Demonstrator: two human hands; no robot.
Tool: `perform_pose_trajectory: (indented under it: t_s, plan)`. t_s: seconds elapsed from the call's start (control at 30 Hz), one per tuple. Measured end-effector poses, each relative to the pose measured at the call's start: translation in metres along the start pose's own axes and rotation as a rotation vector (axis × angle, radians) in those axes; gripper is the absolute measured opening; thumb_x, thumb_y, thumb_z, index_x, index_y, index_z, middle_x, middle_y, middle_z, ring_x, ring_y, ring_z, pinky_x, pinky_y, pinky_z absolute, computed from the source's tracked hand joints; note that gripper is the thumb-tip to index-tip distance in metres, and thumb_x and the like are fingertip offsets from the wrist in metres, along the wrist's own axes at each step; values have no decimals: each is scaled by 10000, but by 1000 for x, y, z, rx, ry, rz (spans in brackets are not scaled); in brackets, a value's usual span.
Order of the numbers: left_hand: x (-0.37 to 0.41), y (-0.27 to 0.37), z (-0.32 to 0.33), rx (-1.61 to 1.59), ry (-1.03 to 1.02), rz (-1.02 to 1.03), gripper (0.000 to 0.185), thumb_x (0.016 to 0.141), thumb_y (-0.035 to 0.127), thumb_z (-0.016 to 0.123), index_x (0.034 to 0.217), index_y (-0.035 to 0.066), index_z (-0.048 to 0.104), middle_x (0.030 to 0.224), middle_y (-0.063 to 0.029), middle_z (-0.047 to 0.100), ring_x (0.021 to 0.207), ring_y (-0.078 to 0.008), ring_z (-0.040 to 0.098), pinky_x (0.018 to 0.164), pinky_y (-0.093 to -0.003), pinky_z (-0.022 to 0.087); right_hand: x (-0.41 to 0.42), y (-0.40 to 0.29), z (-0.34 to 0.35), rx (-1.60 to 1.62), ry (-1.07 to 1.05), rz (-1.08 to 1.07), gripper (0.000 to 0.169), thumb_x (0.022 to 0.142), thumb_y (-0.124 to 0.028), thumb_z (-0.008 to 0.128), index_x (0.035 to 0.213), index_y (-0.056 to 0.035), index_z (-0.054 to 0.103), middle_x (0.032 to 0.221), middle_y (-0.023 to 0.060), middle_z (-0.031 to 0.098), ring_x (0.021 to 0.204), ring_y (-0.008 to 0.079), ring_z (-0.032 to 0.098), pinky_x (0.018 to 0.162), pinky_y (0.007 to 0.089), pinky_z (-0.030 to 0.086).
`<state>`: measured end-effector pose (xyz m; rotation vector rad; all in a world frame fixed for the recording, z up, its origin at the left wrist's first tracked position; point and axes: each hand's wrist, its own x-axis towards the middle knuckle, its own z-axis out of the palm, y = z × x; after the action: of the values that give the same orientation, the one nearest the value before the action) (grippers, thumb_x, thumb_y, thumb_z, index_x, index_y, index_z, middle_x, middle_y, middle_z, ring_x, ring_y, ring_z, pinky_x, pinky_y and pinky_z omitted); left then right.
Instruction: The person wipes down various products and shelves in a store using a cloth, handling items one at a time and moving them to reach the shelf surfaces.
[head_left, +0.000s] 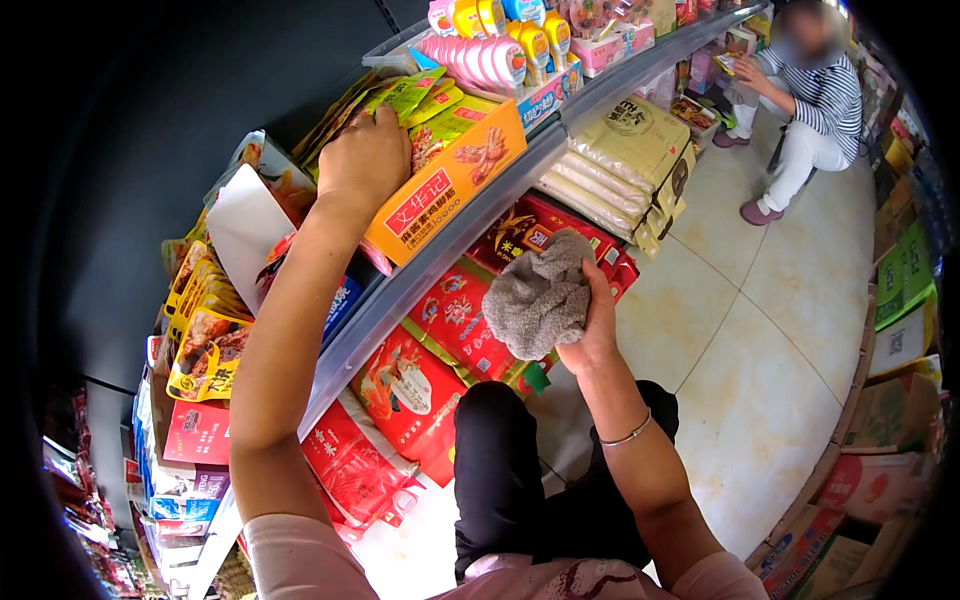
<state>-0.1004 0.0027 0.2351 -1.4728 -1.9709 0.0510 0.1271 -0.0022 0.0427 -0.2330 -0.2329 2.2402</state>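
Note:
My right hand (592, 322) grips a crumpled grey-brown terry cloth (540, 296), held above red bags on the lower shelf. My left hand (366, 161) reaches over the upper shelf into an orange display box (450, 180) of snack packets. Its curled fingers touch yellow-green snack packets (439, 124); the fingertips are hidden, so I cannot tell whether they hold one. Beside my left forearm stand a white card panel (246, 225) and a row of yellow snack packets (206, 352).
A clear plastic edge strip (465, 225) runs along the shelf. Below lie red rice bags (409, 382) and stacked cream bags (630, 150). Pink and yellow sweets (480, 60) stand further along. A seated person (817, 112) is across the tiled floor (750, 300); cartons (892, 412) line the right.

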Motion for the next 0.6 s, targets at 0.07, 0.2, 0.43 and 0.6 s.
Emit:
perform_pose_trajectory:
  t_s: [0.07,0.2,0.43,0.6]
  plan:
    - [-2,-6,5,4,26,11,282,928,299,422,990,34,496,891,-192,653,786,-354,663,656,-465,547,3,4,-1,3,12,-11,412,923,-372,453,1201,-74,512,1159,108,582,1085,267,558,951,420,441]
    - [-7,-8,4,-7,-29,-29,280,890,264,454,1007,18,519,933,-202,655,827,-350,668,682,-448,550,6,-8,-19,119,110,-173,460,930,-403,388,1246,-90,503,1229,96,557,1143,265,531,984,443,422]
    - [-2,4,-14,-8,-47,-20,297,876,245,437,1009,-2,534,882,-222,663,785,-364,666,679,-465,535,-20,-77,14,-173,282,-727,533,916,-448,335,1246,-58,483,1231,103,546,1148,278,530,971,460,435]
    - [-4,1,-6,1,-81,-25,304,885,248,428,1052,8,512,979,-236,642,890,-377,658,752,-465,536,-17,-48,-3,134,96,-191,412,943,-369,385,1164,-59,543,1127,94,612,1060,269,576,948,424,455]
